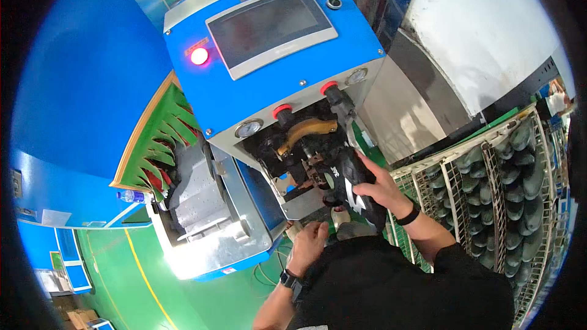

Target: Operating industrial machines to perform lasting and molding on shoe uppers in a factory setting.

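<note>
My right hand (pixel 384 188) is closed around the side of a black shoe (pixel 347 174) with white markings. One end of this shoe sits against the dark metal clamp parts (pixel 313 168) in the front opening of a blue machine (pixel 269 88). Above the shoe, a curved tan pad (pixel 309 131) spans the opening. Lower down, in front of the machine and close to my body, my left hand (pixel 309 247) has its fingers curled in. Whatever it may hold is hidden.
The machine carries a dark screen (pixel 269 30), a lit red lamp (pixel 199 56), red-ringed knobs (pixel 282 111) and round gauges (pixel 249 128). At right stands a wire rack (pixel 449 186) of dark shoe-shaped pieces. A metal tray unit (pixel 223 241) with green flaps (pixel 165 128) is at left.
</note>
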Demonstrator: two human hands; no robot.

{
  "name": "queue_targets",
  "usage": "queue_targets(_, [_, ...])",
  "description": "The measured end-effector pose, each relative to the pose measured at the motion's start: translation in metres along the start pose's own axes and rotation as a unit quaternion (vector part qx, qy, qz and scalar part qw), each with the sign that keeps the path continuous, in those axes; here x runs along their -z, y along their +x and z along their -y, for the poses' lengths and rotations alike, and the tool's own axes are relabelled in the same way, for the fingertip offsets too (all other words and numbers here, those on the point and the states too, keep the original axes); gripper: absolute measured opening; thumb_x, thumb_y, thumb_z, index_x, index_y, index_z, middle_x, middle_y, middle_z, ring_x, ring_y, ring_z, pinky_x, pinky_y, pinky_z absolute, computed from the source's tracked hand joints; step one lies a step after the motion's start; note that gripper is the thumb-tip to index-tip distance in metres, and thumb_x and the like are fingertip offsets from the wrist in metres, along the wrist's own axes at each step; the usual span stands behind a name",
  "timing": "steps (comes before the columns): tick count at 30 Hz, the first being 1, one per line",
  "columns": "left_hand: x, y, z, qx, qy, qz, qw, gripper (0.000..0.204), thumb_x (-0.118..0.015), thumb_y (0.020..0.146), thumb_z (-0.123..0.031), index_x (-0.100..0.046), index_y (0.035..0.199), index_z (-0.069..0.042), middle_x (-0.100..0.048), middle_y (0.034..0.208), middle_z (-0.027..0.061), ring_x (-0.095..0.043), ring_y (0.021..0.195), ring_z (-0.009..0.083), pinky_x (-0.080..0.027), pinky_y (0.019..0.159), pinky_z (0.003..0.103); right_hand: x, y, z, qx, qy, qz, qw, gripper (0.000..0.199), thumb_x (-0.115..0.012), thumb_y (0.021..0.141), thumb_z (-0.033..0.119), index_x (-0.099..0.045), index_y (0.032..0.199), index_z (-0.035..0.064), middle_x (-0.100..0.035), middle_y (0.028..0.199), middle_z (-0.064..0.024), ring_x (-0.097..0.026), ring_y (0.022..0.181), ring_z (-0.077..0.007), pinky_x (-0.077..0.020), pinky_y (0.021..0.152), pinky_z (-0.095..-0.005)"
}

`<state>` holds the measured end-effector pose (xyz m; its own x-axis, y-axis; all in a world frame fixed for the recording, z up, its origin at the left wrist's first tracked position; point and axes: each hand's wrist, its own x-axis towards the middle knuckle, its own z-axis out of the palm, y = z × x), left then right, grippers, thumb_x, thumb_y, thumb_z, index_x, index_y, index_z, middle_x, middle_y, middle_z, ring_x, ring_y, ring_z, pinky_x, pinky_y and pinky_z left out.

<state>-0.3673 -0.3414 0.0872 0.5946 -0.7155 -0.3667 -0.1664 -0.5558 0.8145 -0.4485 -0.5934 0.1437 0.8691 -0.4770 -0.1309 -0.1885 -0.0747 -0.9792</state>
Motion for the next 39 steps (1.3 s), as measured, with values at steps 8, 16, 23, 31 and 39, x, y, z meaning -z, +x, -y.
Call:
queue_targets(8, [0.000,-0.002,0.068,0.020,0.034,-0.074,0.996,0.032,-0.054,0.097,-0.032,-0.066,0.094,-0.002,-0.066,0.083,0.0263,-0.065,0.085,0.0451,-0.052,0.073,0.050,-0.059,0.074,0.027,-0.020,-0.340,0.033,0.940,0.087,-0.071,0.074,0.033,-0.036,0.154,0.0267,-0.064,0.116,-0.0275,-0.065,0.094,-0.0416,-0.0541,0.080,-0.0446])
queue_targets(16, [-0.041,-0.010,0.212,0.072,0.224,-0.036,0.971,0.025,-0.055,0.089,-0.029,-0.071,0.087,-0.009,-0.069,0.094,0.0177,-0.067,0.088,0.0387,-0.053,0.074,0.049,-0.092,0.108,0.030,-0.043,-0.552,0.046,0.831,0.086,-0.061,0.090,0.042,-0.016,0.158,0.0125,-0.052,0.113,-0.0319,-0.062,0.090,-0.0494,-0.0540,0.076,-0.0519])
queue_targets(23, [0.023,0.012,0.162,-0.010,0.110,0.141,0.984,0.034,-0.055,0.098,-0.036,-0.068,0.103,-0.005,-0.069,0.102,0.0192,-0.069,0.087,0.0340,-0.055,0.080,0.040,-0.106,0.092,0.008,-0.014,-0.534,-0.044,0.844,0.094,-0.064,0.089,0.035,-0.005,0.158,0.0096,-0.045,0.115,-0.0413,-0.060,0.095,-0.0532,-0.0529,0.077,-0.0548])
queue_targets(31, [0.051,0.049,0.081,0.244,-0.625,0.166,0.723,0.040,-0.051,0.101,-0.041,-0.053,0.124,-0.009,-0.065,0.111,0.0178,-0.065,0.100,0.0293,-0.053,0.089,0.042,-0.107,0.060,0.026,0.073,-0.498,-0.121,0.856,0.093,-0.071,0.083,0.029,-0.017,0.157,0.0117,-0.042,0.126,-0.0441,-0.057,0.099,-0.0577,-0.0523,0.081,-0.0542])
queue_targets(39, [0.055,0.033,-0.016,0.213,-0.628,0.395,0.636,0.076,-0.038,0.093,-0.076,-0.050,0.132,-0.012,-0.065,0.117,0.0145,-0.070,0.095,0.0303,-0.056,0.085,0.040,-0.078,-0.099,0.040,0.111,-0.489,0.063,0.863,0.085,-0.079,0.078,0.044,-0.043,0.148,0.0126,-0.053,0.131,-0.0285,-0.063,0.108,-0.0459,-0.0513,0.096,-0.0450])
